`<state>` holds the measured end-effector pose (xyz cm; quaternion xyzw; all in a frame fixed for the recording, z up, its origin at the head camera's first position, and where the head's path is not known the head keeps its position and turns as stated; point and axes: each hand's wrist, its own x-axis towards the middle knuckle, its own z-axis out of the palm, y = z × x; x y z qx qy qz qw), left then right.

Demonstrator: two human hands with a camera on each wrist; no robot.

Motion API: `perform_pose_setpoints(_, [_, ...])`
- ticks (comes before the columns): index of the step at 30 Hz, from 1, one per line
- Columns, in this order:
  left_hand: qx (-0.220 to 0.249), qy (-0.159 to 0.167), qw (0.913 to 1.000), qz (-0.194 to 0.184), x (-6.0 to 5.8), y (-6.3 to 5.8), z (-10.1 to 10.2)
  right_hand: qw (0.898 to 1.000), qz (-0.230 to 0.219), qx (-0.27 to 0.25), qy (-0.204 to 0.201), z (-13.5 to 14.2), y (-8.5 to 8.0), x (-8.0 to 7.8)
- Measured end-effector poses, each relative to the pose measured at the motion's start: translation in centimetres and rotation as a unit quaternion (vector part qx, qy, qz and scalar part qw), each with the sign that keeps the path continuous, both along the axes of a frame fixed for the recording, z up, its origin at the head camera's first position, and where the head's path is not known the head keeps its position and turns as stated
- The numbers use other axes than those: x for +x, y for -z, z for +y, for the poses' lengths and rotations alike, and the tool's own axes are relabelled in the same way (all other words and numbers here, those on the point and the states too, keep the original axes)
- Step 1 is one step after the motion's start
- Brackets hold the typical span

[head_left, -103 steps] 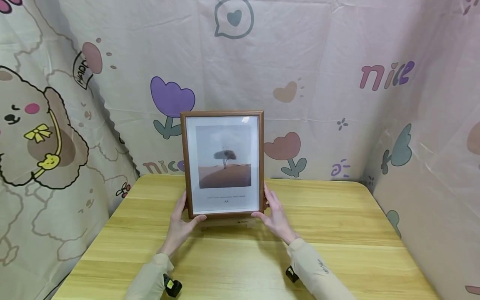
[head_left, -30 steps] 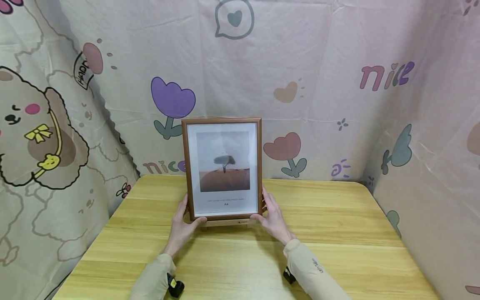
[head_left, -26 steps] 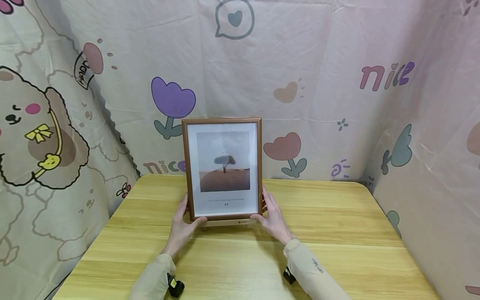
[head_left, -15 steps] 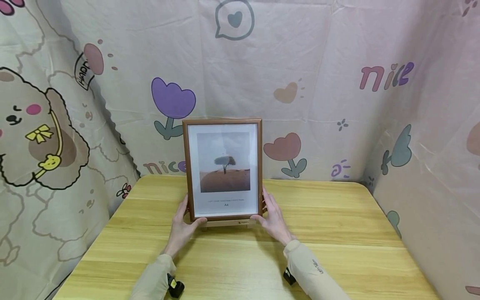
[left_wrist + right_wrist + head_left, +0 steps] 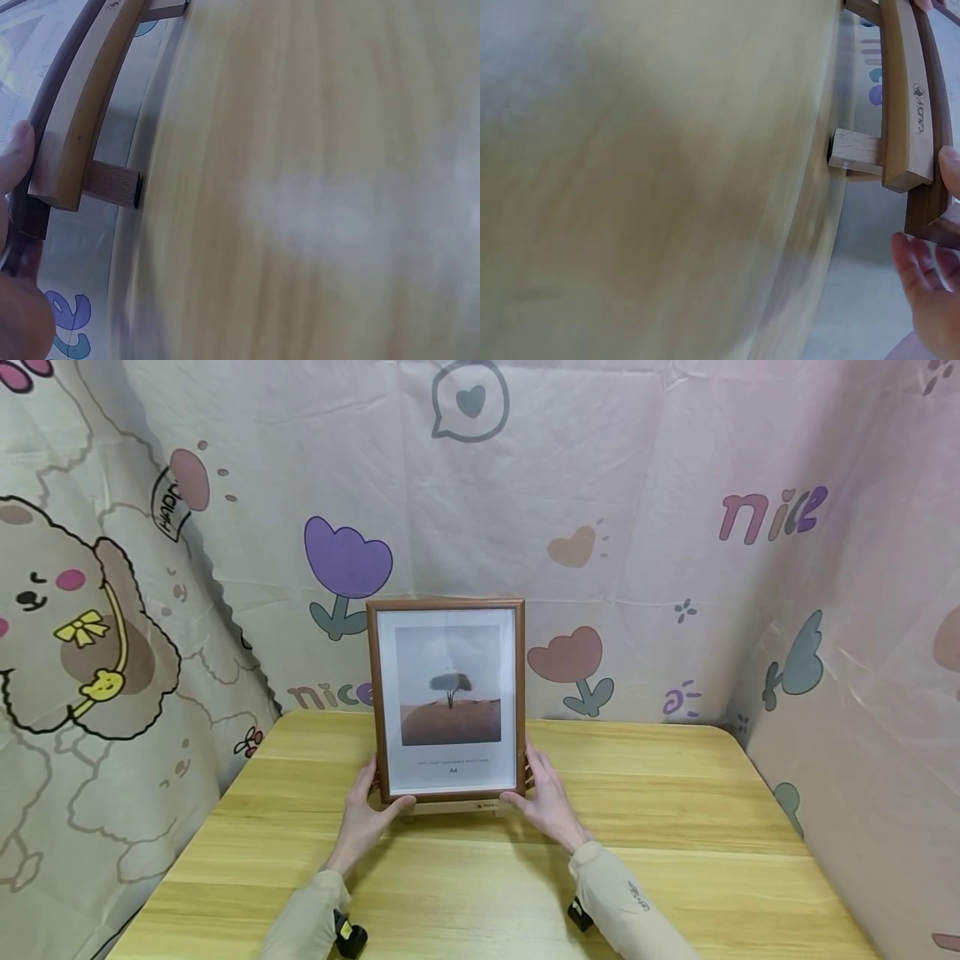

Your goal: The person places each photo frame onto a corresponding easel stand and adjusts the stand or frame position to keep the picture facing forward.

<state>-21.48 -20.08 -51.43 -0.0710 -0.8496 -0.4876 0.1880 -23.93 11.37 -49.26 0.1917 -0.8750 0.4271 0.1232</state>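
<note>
A brown wooden picture frame (image 5: 446, 697) with a print of a lone tree stands upright on a light wooden stand (image 5: 457, 807) in the middle of the table. My left hand (image 5: 365, 810) holds its lower left corner, thumb on the front of the frame. My right hand (image 5: 545, 797) holds the lower right corner the same way. In the left wrist view the stand (image 5: 82, 127) and the frame edge (image 5: 45, 112) show beside my thumb (image 5: 16, 150). The right wrist view shows the stand (image 5: 904, 97), the frame corner (image 5: 934, 202) and my fingers (image 5: 930, 292).
The yellow wooden table (image 5: 675, 827) is walled on three sides by a pale cartoon-print cloth (image 5: 637, 527). Small black wrist cameras sit under each sleeve (image 5: 348, 935).
The frame has come down a little onto the stand and tipped back slightly since the earliest frame. Over the last second both hands have stayed at its lower corners.
</note>
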Motion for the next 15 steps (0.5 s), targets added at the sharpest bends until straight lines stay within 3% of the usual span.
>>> perform_pose_setpoints(5, [-0.011, 0.0, 0.9977, -0.066, 0.37, -0.19, -0.11, 0.999, -0.041, 0.009, -0.002, 0.01, 0.17, 0.08])
perform_pose_setpoints(8, [-0.018, 0.001, 0.9948, -0.1, 0.58, -0.45, -0.05, 0.997, -0.074, -0.019, -0.018, -0.01, 0.37, 0.01])
perform_pose_setpoints(12, [-0.009, 0.005, 0.9941, -0.108, 0.64, -0.64, 0.04, 0.993, -0.096, -0.054, -0.035, -0.16, 0.48, 0.01])
perform_pose_setpoints(15, [-0.002, 0.007, 0.9944, -0.105, 0.64, -0.6, -0.02, 0.993, -0.098, -0.052, -0.031, -0.29, 0.47, 0.1])
